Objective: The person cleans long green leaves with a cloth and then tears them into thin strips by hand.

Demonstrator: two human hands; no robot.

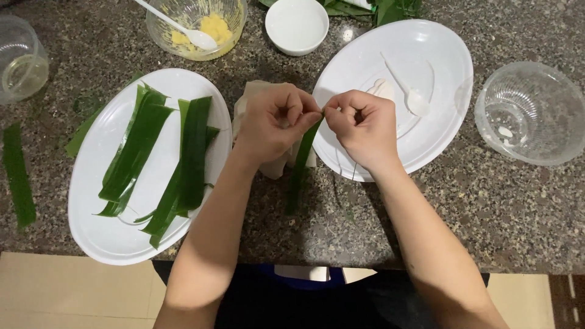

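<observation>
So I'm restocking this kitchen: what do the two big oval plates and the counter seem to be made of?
Both the left oval plate and right oval plate look like thin glossy white plastic, judging by soft glare and moulded rims; possibly melamine. The counter looks like polished speckled granite, grey-brown flecks with a sheen.

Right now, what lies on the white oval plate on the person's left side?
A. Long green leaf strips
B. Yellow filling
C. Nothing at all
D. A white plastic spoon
A: several long green leaf strips lie across the left plate; the white spoon lies on the other plate.
</observation>
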